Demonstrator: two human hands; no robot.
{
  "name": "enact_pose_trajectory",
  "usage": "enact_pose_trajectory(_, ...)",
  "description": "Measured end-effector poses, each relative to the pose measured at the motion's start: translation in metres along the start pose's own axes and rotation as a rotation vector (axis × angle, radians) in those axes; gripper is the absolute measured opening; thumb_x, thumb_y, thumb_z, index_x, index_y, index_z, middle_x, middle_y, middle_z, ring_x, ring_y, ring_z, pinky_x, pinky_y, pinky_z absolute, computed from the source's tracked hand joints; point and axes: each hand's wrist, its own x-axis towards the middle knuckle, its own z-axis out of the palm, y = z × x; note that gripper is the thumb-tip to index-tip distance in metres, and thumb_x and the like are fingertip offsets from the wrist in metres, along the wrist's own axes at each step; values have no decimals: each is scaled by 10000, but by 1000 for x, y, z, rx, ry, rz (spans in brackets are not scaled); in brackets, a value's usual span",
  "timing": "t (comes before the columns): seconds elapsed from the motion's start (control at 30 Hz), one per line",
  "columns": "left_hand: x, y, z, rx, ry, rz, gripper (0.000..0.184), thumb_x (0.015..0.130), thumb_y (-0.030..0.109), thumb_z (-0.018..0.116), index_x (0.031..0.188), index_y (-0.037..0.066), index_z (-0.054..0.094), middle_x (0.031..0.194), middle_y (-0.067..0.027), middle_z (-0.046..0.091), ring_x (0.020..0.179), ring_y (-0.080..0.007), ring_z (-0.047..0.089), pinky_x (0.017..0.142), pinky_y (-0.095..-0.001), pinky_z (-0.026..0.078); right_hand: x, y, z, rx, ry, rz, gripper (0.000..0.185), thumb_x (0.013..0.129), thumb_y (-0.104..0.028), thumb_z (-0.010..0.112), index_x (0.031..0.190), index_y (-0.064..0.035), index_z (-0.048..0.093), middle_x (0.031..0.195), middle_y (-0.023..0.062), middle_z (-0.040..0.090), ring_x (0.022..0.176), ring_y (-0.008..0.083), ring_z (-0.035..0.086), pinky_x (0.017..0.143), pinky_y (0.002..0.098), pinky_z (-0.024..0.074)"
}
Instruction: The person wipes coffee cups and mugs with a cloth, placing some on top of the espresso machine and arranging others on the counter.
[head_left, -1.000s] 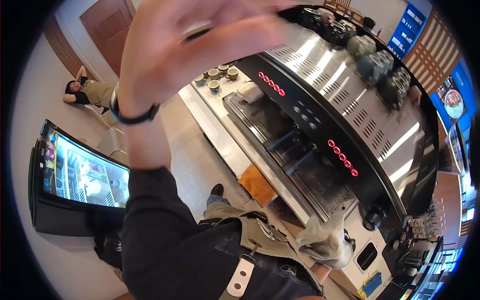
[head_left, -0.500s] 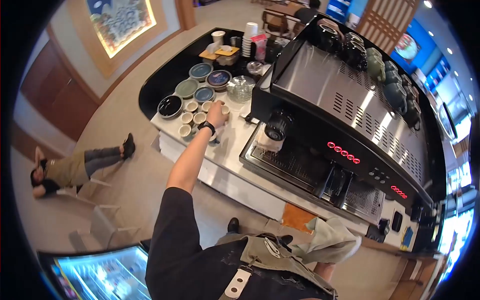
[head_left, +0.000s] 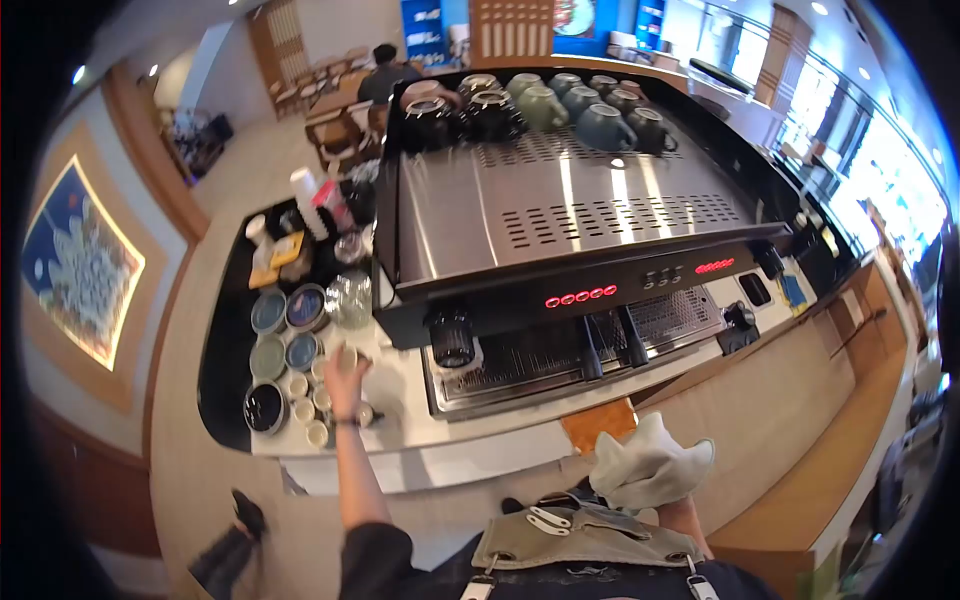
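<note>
My left hand [head_left: 345,388], with a dark band on its wrist, reaches over the white counter. Its fingers are around a small cup [head_left: 347,358] among several other small pale cups [head_left: 305,410]. Close to them stand stacked plates and saucers, including a black one [head_left: 266,408], and glass dishes [head_left: 350,298]. A pale grey-green cloth [head_left: 652,462] is bunched over my right hand [head_left: 655,514] at the lower right. The cloth hides most of that hand's fingers.
A coffee machine [head_left: 560,220] stands right of the cups, with upturned mugs [head_left: 540,108] on top. An orange cloth [head_left: 598,426] hangs at the counter's front edge. Another person's legs [head_left: 228,555] show at the lower left; a person [head_left: 385,78] sits far back.
The view has swung left and forward. My left hand came down from in front of the camera to the cups and now has its fingers around one. The cloth remains with my right hand.
</note>
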Motion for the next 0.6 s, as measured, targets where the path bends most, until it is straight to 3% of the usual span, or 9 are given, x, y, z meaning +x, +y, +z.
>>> enact_pose_trajectory(0.03, -40, 78, -28, -252, -159, -121, 736, 770, 171, 814, 1422, -16, 527, 1231, -128, 644, 1196, -233, 569, 1040, -369, 449, 3, -5, 3, -5, -15, -42, 262, 671, -246, 731, 831, -66, 626, 832, 66, 573, 806, 187, 605, 643, 367, 480)
enact_pose_trajectory(0.07, -60, 79, -45, -300, -305, -119, 744, 783, 85, 795, 1447, -41, 482, 1244, -76, 624, 1139, -178, 590, 989, -324, 481, 6, -9, 5, -6, -34, -88, 263, 674, -246, 731, 833, -64, 627, 835, 66, 575, 811, 187, 606, 646, 367, 482)
enact_pose_trajectory(0.1, -91, 79, -46, -286, -186, 85, 815, 759, 96, 844, 1466, -18, 456, 1221, -58, 634, 1066, -173, 633, 939, -322, 517, 10, -14, 9, -16, -55, -144, 264, 676, -245, 730, 836, -62, 628, 837, 67, 577, 815, 187, 608, 649, 367, 484)
enact_pose_trajectory(0.23, -197, 128, -54, -608, -682, -175, 738, 707, 164, 931, 1322, 22, 550, 1156, -57, 655, 1063, -154, 641, 934, -313, 527, 34, -44, 38, -132, -184, -477, 267, 687, -244, 730, 848, -55, 630, 847, 68, 583, 833, 186, 613, 662, 367, 492)
enact_pose_trajectory(0.3, -227, 152, -31, -709, -785, -279, 578, 784, 229, 893, 1230, 18, 591, 1099, -46, 669, 1012, -140, 642, 900, -316, 535, 43, -57, 70, -35, -248, -548, 269, 692, -243, 730, 853, -52, 632, 852, 69, 586, 842, 186, 616, 669, 368, 496)
enact_pose_trajectory(0.4, -259, 149, 5, -1007, -562, -389, 456, 954, 415, 716, 1138, 9, 621, 1038, -46, 678, 955, -124, 640, 857, -294, 532, 1, -60, 149, 1115, -253, 68, 439, 832, -190, 648, 1265, -116, 632, 1131, 121, 674, 1161, 288, 607, 1112, 453, 395)
enact_pose_trajectory(0.43, -257, 153, 12, -1016, -488, -430, 473, 977, 484, 630, 1111, 30, 613, 1009, -39, 670, 918, -125, 636, 822, -285, 529, 15, -69, 139, 519, -23, -586, 428, 828, -181, 657, 1251, -121, 636, 1124, 97, 677, 1169, 285, 601, 1139, 506, 350)
enact_pose_trajectory(0.5, -250, 162, 31, -1041, -347, -516, 567, 1023, 623, 457, 1057, 74, 596, 949, -25, 653, 843, -125, 629, 751, -267, 522, 15, -67, 148, 483, -19, -647, 430, 815, -182, 673, 1242, -140, 638, 1123, 70, 679, 1162, 277, 605, 1128, 545, 313)
enact_pose_trajectory(0.6, -243, 156, 49, -1008, -378, -381, 579, 1069, 587, 351, 924, 71, 571, 881, -22, 598, 835, -134, 588, 797, -271, 494, -2, -56, 142, 418, -71, -571, 411, 815, -192, 686, 1223, -162, 643, 1123, 44, 682, 1156, 264, 611, 1096, 543, 299)
